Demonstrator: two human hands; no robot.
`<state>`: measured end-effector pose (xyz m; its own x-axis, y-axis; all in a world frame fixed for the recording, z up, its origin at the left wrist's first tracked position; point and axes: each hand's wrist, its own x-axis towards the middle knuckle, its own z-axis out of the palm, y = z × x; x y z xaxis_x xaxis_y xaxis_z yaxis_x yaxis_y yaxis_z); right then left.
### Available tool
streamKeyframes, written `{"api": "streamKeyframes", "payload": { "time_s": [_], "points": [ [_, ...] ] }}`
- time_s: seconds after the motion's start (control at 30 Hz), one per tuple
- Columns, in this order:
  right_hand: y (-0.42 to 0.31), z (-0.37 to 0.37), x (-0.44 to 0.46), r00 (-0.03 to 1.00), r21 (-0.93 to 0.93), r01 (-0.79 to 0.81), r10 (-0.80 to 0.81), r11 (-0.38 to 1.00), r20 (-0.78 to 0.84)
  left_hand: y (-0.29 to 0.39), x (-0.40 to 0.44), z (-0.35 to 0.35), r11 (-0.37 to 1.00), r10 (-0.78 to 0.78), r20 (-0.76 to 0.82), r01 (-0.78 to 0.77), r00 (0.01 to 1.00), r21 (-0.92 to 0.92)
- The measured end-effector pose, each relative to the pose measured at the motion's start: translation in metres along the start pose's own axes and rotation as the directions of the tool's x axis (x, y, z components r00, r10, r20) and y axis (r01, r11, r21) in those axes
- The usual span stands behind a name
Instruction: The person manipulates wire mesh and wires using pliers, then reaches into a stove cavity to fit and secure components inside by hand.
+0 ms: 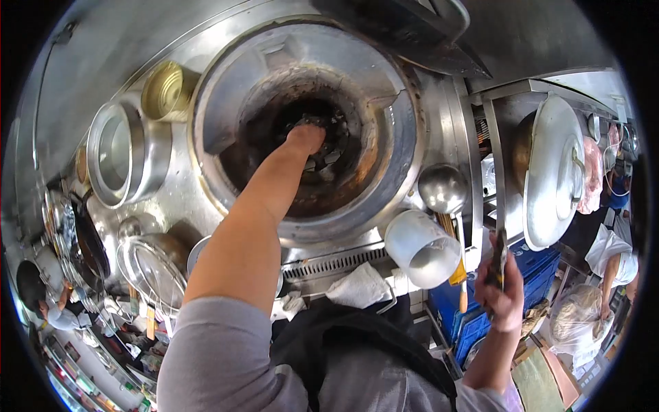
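My left hand point(307, 137) reaches down into the dark, sooty well of a large round wok burner point(364, 82). Its fingers point into the hole and are hidden there, so what they touch cannot be seen. At the right, my right hand point(501, 292) is wrapped round a dark tool point(501, 261) held upright, its upper end narrow. Between the burner and my right hand are a metal ladle point(443, 187) and a tilted white plastic container point(422, 248).
Metal pots point(117, 154), a tin can point(168, 90) and wire strainers point(151, 268) stand left. A white cloth point(358, 286) lies at the front edge. A large lid point(555, 172) and blue crates point(539, 275) are right. Other people work at both far sides.
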<state>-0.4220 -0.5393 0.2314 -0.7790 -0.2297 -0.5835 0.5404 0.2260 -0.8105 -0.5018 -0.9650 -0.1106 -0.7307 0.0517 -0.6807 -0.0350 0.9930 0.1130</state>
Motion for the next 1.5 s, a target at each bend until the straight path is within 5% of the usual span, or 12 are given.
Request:
{"api": "streamKeyframes", "payload": {
  "time_s": [0.17, 0.23, 0.87, 0.97, 1.03, 1.27, 1.37, 1.43, 1.5],
  "points": [
    [0.049, -0.029, -0.007, 0.99, 0.288, 0.0, 0.041, 0.957, -0.138, -0.009, 0.062, 0.065, 0.999, -0.012, 0.185, 0.005, 0.983, 0.041],
    [0.055, -0.026, 0.001, 0.986, 0.313, 0.005, 0.047, 0.95, -0.158, 0.003, 0.05, 0.057, 0.982, -0.166, 0.153, 0.178, 0.974, -0.069],
    [0.053, -0.009, 0.052, 0.987, 0.351, -0.083, 0.125, 0.933, -0.099, 0.001, 0.082, 0.104, 0.976, -0.188, 0.123, 0.199, 0.974, -0.085],
    [0.053, -0.007, 0.054, 0.987, 0.364, -0.082, 0.125, 0.928, -0.097, -0.002, 0.091, 0.107, 0.929, -0.277, 0.174, 0.31, 0.945, -0.201],
    [0.052, -0.006, 0.056, 0.986, 0.355, -0.087, 0.13, 0.931, -0.1, 0.006, 0.067, 0.079, 0.977, -0.18, 0.146, 0.194, 0.973, -0.086],
    [0.054, -0.007, 0.061, 0.984, 0.307, -0.083, 0.126, 0.948, -0.123, 0.002, 0.062, 0.085, 0.965, -0.208, 0.066, 0.216, 0.976, -0.149],
    [0.047, -0.004, 0.062, 0.982, 0.265, -0.091, 0.13, 0.96, -0.134, 0.013, 0.046, 0.067, 0.866, -0.341, 0.166, 0.378, 0.925, -0.328],
    [0.04, -0.006, 0.066, 0.989, 0.204, -0.102, 0.122, 0.974, -0.086, 0.002, 0.043, 0.065, 0.963, -0.155, 0.188, 0.191, 0.97, -0.19],
    [0.021, 0.0, 0.074, 0.988, 0.018, -0.147, 0.148, 0.989, -0.049, -0.009, 0.039, 0.06, 0.971, -0.159, 0.149, 0.181, 0.976, -0.155]
  ]
}}
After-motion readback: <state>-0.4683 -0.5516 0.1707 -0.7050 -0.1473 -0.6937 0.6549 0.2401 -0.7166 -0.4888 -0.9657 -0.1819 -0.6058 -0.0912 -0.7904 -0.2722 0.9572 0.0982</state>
